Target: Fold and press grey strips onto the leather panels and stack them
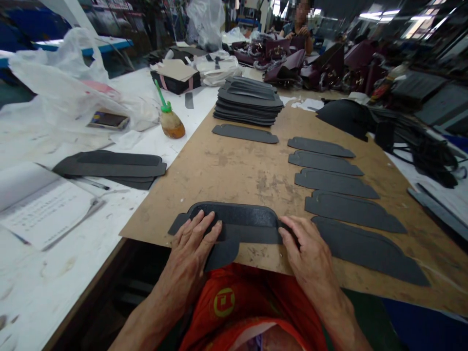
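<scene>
A dark grey flat panel with a raised, rounded strip (248, 215) lies at the front edge of the brown board in the head view. My left hand (195, 239) rests flat on the panel's left part, fingers stretched out. At the panel's right end, my right hand (307, 248) has its fingers bent, with thumb and forefinger closed on the edge. A loose dark grey piece (223, 254) pokes out below the panel beside my left hand and overhangs the board's edge. Several similar flat pieces (353, 209) lie in a column to the right.
A tall stack of dark panels (248, 102) stands at the back of the brown board (241, 170). On the white table are a glue bottle with green nozzle (171, 122), more panels (113, 165) and an open notebook (40, 209). A person (302, 29) sits behind maroon bags (285, 61).
</scene>
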{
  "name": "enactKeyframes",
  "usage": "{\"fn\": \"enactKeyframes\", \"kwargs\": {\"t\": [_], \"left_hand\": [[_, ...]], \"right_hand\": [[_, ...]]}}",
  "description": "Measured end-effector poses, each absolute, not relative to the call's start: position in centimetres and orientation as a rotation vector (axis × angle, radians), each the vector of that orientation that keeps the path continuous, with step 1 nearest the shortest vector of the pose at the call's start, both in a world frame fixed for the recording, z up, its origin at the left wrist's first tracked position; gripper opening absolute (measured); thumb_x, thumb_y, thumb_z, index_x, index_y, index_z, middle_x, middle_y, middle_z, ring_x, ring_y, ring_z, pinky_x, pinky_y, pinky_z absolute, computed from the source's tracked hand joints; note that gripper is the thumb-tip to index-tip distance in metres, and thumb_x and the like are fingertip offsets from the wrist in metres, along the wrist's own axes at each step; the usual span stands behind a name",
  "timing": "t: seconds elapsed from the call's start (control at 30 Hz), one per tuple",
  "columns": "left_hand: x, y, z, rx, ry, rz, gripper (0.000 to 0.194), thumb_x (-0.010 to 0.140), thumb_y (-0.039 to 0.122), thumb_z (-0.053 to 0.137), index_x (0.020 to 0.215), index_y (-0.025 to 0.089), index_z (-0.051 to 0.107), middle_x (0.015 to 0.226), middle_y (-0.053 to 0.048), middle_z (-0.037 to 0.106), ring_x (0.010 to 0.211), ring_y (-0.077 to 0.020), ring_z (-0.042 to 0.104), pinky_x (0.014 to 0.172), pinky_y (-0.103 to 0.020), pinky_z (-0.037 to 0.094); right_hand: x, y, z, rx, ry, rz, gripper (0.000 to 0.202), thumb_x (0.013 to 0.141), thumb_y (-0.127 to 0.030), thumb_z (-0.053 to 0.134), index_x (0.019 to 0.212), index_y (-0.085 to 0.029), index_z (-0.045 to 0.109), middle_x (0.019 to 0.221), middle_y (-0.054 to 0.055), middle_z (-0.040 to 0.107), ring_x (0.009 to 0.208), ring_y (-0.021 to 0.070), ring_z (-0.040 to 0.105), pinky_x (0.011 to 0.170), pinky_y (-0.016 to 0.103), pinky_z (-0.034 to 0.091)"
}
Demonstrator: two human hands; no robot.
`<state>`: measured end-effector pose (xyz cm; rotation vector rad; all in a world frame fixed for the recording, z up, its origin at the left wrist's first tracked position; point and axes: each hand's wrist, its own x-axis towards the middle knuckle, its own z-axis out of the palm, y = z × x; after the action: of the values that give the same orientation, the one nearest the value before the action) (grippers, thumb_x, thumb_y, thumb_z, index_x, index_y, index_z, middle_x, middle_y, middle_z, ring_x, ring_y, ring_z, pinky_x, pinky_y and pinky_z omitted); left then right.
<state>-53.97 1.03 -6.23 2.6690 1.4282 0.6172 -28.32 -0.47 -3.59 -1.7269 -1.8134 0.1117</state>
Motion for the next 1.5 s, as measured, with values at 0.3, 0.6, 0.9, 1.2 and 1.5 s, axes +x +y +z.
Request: {"fn": "enactKeyframes", "kwargs": {"t": [0.3,0.6,0.9,1.2,1.5], "left_hand": [[-53.5,0.2,-5.2,2.58,1.455,0.607,0.054,0.083,0.003,0.041,0.135,0.017,0.043,0.141,-0.013,0.042,0.139,-0.0261,0.021,0.108,-0.05,0.033],[-53.5,-0.1,-4.8,2.569,1.469,0.474,0.055,0.084,0.004,0.042,0.137,0.019,0.041,0.138,-0.008,0.048,0.138,-0.0238,0.023,0.112,-0.047,0.028],[-53.8,0.4,-4.9,2.602,1.442,0.491,0.059,0.082,0.005,0.044,0.138,0.022,0.041,0.141,-0.007,0.045,0.137,-0.0275,0.023,0.109,-0.049,0.029],[-54.0,0.7,-5.2,2.589,1.423,0.497,0.063,0.083,0.003,0.045,0.139,0.031,0.039,0.145,-0.005,0.038,0.137,-0.0293,0.022,0.107,-0.051,0.032],[-53.5,0.2,-4.6,2.573,1.422,0.402,0.06,0.082,0.004,0.042,0.138,0.025,0.04,0.147,-0.007,0.037,0.14,-0.028,0.018,0.109,-0.052,0.026]], "right_hand": [[-27.7,-1.2,-5.6,-1.54,-2.073,-0.279,0.033,0.093,-0.031,0.043,0.112,-0.013,0.063,0.102,0.014,0.065,0.091,0.0263,0.06,0.082,0.044,0.045],[-24.1,-1.2,-8.1,-1.429,-2.271,-0.307,0.034,0.089,-0.033,0.043,0.114,-0.027,0.065,0.111,0.009,0.067,0.094,0.0279,0.063,0.075,0.043,0.045],[-28.1,-1.1,-5.4,-1.568,-2.127,-0.368,0.03,0.089,-0.024,0.052,0.112,-0.011,0.066,0.101,0.015,0.067,0.087,0.0261,0.061,0.078,0.041,0.046],[-28.8,-1.3,-4.6,-1.711,-2.124,-0.374,0.029,0.087,-0.013,0.052,0.114,-0.015,0.064,0.105,0.011,0.066,0.091,0.0246,0.056,0.081,0.04,0.044],[-27.2,-1.4,-5.6,-1.511,-2.125,-0.347,0.033,0.094,-0.029,0.041,0.111,-0.013,0.064,0.102,0.013,0.066,0.089,0.0272,0.061,0.078,0.042,0.045]]}}
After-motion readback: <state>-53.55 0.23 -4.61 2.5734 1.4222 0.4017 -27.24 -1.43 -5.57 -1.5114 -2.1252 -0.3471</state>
